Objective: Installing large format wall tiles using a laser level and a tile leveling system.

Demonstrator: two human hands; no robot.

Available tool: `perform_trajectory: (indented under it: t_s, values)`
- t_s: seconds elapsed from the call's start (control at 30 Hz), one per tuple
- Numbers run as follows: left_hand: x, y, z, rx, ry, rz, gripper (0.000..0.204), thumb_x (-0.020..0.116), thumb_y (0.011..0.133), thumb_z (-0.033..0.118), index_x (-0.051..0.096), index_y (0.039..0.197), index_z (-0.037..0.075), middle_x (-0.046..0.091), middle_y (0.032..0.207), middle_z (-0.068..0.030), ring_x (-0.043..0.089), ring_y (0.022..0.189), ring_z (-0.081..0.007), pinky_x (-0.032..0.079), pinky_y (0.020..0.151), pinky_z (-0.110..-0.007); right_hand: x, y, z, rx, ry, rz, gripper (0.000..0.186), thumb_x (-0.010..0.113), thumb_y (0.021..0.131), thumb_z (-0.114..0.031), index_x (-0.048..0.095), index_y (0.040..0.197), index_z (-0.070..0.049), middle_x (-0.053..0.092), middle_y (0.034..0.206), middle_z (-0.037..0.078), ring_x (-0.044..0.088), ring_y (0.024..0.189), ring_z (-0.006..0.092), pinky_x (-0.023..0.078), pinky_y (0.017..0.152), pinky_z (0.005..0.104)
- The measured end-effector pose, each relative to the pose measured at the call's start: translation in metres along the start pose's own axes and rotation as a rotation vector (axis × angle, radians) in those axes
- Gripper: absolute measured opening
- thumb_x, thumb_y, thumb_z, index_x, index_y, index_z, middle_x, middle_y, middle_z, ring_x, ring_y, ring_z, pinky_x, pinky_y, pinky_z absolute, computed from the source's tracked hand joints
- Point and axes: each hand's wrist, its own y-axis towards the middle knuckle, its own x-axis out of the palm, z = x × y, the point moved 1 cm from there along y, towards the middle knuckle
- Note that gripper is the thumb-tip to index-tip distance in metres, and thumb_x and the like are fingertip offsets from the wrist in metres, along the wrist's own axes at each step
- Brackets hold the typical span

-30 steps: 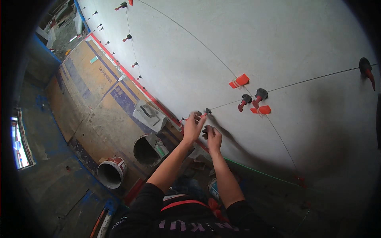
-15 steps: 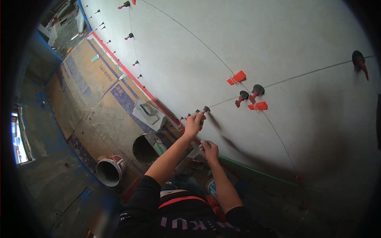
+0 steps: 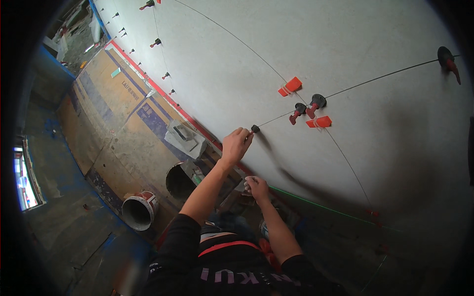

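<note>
The person's right hand (image 3: 256, 188) is curled in, close to the body; I can't tell whether it holds anything. Just beyond, the left hand (image 3: 236, 146) pinches a red-and-black clip (image 3: 255, 129) set on a seam (image 3: 276, 119) between pale panels (image 3: 355, 44). Farther along that seam, two more clips (image 3: 318, 101) stand near orange wedges (image 3: 319, 122).

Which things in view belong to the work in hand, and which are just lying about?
In the work, it seems:
Left hand, fingers at a small black clip
Right hand, curled lower down; contents unclear
Other black clips, with red handles
Orange pieces near them

Apparently lying about:
Trowel
Bucket
Pale green piece
</note>
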Motion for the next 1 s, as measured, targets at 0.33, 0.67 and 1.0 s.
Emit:
perform_trajectory:
  t_s: [0.33,0.67,1.0]
  values:
    - [0.016,-0.012,-0.025,-0.633,-0.916,-0.300,0.037,0.055,0.110,0.038,0.064,0.092,0.007,0.055,0.073,0.0022,0.051,0.057,-0.0084,0.038,0.048,-0.027,0.011,0.000,-0.005,0.028,-0.003,0.004,0.027,0.067,0.102,-0.027,0.075,0.105,-0.001,0.073,0.084,0.003,0.066,0.067,0.0100,0.053,0.059,0.0271]
    - [-0.005,-0.014,0.016,-0.127,0.014,0.108,0.037,0.069,0.101,0.041,0.069,0.104,0.004,0.064,0.080,-0.0129,0.067,0.073,-0.0292,0.055,0.067,-0.045,0.031,-0.013,0.019,-0.084,-0.068,-0.098,0.029,0.068,0.101,-0.026,0.075,0.105,0.002,0.074,0.082,0.006,0.067,0.065,0.0118,0.053,0.063,0.0293]
    - [0.052,-0.029,-0.031,-0.918,-1.769,-0.231,0.035,0.056,0.110,0.037,0.056,0.085,0.012,0.045,0.066,0.0019,0.046,0.054,-0.0160,0.036,0.049,-0.032,0.045,-0.018,0.026,-0.054,-0.200,-0.136,0.027,0.067,0.102,-0.025,0.075,0.108,0.000,0.074,0.084,0.004,0.068,0.069,0.0112,0.053,0.062,0.0274]
